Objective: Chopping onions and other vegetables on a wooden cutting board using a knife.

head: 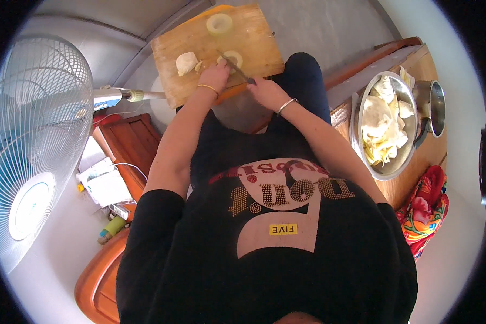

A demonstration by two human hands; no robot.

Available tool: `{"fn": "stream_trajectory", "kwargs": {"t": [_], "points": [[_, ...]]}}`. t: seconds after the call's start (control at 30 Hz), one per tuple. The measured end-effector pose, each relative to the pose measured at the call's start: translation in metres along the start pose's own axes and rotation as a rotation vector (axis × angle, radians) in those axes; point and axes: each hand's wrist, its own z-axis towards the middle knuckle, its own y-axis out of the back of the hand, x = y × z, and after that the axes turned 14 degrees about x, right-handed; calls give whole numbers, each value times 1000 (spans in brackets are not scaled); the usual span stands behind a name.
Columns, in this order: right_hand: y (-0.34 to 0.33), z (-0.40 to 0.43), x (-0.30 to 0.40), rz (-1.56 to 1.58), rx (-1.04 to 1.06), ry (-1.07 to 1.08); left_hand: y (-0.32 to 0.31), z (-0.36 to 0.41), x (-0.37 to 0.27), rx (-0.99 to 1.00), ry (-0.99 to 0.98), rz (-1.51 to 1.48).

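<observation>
A wooden cutting board [251, 38] lies in front of me, by my knees. My right hand [269, 94] grips the dark handle of a kitchen knife [235, 69], whose blade crosses a pale ring-shaped slice [235, 58], apparently a vegetable. With bent fingers, my left hand [214, 77] holds the near left side of that slice; the fingertips are partly hidden. A second pale ring [219, 24] rests near the board's far edge. Left of my left hand sits a whitish lump of food [186, 62], with a small yellowish scrap [198, 67] beside it.
At right, a wooden table [427, 67] bears a metal bowl [407, 158] of whitish chunks and yellowish pieces, a metal pot [423, 95] and a red flowered cloth [425, 206]. A large fan [44, 133] stands close on the left. Behind it is a brown wooden cabinet [125, 139].
</observation>
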Motion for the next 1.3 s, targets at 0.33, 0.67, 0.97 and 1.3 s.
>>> {"fn": "stream_trajectory", "kwargs": {"t": [0.33,0.67,0.97,1.3], "points": [[12,-20,11,504,111,-55,1,-3,20,-100,349,-2147],[-2,-14,9,274,86,-38,-11,11,20,-98,541,-2078],[7,-18,12,175,12,49,-10,9,18,-87,452,-1971],[26,-43,26,256,148,-28,-26,2,31,-60,343,-1924]]}}
